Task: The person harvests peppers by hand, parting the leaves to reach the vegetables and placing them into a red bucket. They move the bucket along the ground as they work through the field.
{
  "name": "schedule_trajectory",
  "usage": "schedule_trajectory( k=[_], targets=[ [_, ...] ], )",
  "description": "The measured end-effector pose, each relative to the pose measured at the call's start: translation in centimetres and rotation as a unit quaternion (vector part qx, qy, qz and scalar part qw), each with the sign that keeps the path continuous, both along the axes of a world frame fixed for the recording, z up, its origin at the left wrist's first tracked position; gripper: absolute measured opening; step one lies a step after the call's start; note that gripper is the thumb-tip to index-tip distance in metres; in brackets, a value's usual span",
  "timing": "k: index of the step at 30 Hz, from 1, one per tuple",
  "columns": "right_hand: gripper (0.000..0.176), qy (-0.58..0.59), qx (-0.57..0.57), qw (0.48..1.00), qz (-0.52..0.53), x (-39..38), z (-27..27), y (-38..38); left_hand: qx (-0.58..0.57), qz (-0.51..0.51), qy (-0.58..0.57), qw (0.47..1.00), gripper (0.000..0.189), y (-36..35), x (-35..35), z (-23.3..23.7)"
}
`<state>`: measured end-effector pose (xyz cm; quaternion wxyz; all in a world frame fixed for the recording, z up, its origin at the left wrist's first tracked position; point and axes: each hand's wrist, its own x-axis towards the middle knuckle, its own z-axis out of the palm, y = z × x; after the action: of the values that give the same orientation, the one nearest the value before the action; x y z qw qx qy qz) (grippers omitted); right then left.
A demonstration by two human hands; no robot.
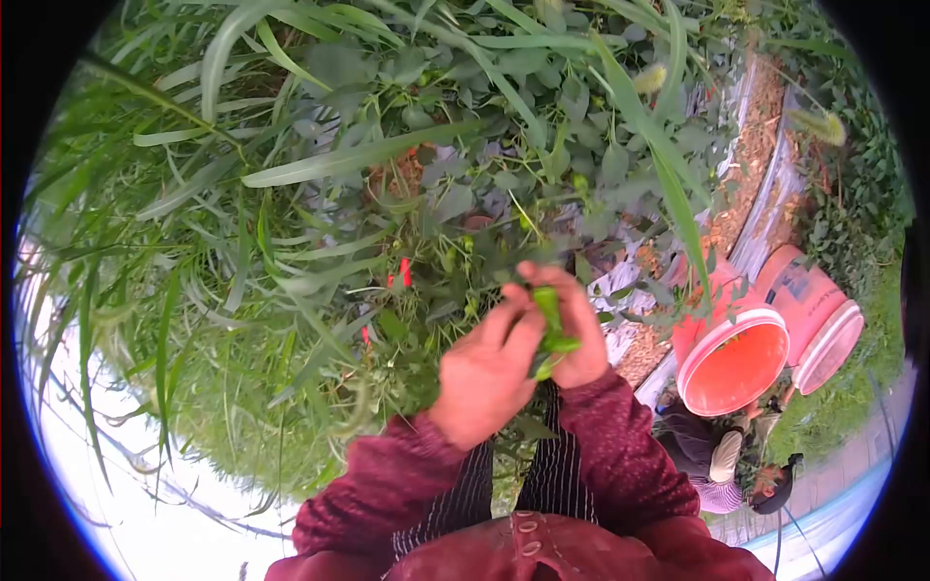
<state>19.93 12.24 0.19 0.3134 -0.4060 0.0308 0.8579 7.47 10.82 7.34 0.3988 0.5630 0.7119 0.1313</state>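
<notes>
Several green peppers point(550, 324) lie in my right hand point(583, 339), whose fingers are curled around them. My left hand point(489, 373) meets it from the other side, fingers bent and closed against the peppers. What lies between the left fingertips is hidden and slightly blurred. Both hands are held in front of my knees, over low pepper plants point(455, 252). Red peppers point(405, 272) hang among the leaves to the left of my hands.
A pink bucket point(693, 334) with an orange-red interior stands at the right, beside another pink bucket point(799, 290). Behind them a person point(717, 455) in a dark cap crouches. Tall grass point(194, 252) crowds the left; plastic sheeting point(765, 213) runs along the soil row.
</notes>
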Motion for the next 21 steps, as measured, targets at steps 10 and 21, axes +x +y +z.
schedule_trajectory(
  k=[10,21],
  targets=[
    [0.058,0.042,-0.066,0.977,-0.2,6.9,-2.0,-1.8,-0.064,-0.207,0.104,0.971,0.07,2.1,8.4,-0.3],
    [0.055,0.251,0.015,0.935,-0.25,16.9,-2.9,-4.5,-0.152,-0.031,0.208,0.966,0.017,2.1,-6.4,-5.4]
  ],
)
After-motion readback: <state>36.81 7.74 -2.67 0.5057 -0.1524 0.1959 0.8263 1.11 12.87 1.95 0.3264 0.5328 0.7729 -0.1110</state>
